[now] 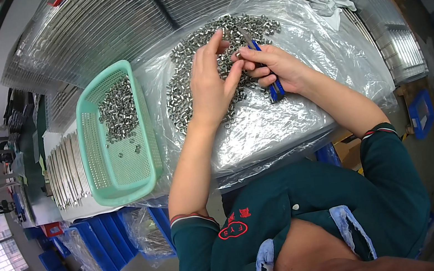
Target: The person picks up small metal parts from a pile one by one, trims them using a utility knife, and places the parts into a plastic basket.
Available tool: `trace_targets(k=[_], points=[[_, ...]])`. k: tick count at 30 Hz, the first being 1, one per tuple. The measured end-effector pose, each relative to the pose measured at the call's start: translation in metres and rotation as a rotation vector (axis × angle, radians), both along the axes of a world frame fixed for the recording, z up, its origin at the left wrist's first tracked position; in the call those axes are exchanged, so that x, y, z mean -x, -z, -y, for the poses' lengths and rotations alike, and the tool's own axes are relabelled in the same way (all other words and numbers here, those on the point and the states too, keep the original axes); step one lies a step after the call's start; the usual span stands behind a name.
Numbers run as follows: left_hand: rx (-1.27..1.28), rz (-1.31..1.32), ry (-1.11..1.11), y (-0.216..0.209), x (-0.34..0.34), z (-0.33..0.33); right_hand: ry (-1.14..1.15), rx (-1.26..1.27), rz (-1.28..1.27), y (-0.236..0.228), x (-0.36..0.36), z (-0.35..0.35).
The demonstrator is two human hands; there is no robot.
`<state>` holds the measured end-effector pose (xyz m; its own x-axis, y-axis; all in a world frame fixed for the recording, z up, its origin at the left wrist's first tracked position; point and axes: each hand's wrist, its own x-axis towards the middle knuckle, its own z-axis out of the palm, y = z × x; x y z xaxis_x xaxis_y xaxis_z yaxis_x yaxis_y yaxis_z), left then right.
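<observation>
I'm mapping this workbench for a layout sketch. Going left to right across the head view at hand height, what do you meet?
Rows of metal strips → green mesh basket → left hand → right hand with blue-handled pliers → clear plastic sheet → stacked trays.

I see my left hand (211, 83) resting on small metal rings (186, 78), my right hand (274, 65) gripping blue-handled pliers (275, 87) beside a green basket (97, 153).

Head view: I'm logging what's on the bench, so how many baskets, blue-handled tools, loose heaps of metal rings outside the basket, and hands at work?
Green basket: 1
Blue-handled tool: 1
Heap of metal rings on plastic sheet: 1
Hands: 2, left hand, right hand
Total: 5
</observation>
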<state>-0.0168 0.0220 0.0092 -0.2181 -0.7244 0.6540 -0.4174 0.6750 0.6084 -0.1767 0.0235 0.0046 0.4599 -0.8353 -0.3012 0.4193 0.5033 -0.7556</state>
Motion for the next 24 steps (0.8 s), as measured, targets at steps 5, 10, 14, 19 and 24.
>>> trace_targets(k=[5,10,14,19,24], points=[[-0.16,0.138,-0.014,0.008,-0.027,0.005,-0.014,-0.099,0.086,-0.005,0.001,0.0],[-0.1,-0.145,-0.134,0.006,-0.009,0.006,-0.036,-0.083,0.073,-0.004,0.0,0.0],[0.089,0.053,-0.037,0.005,-0.004,0.005,-0.009,-0.09,0.076,-0.003,0.001,0.0],[0.067,0.084,0.011,0.007,-0.004,0.006,-0.001,-0.047,0.076,-0.002,0.001,-0.001],[-0.034,-0.015,0.001,0.008,-0.004,0.004,0.002,-0.054,0.088,-0.002,0.001,-0.001]])
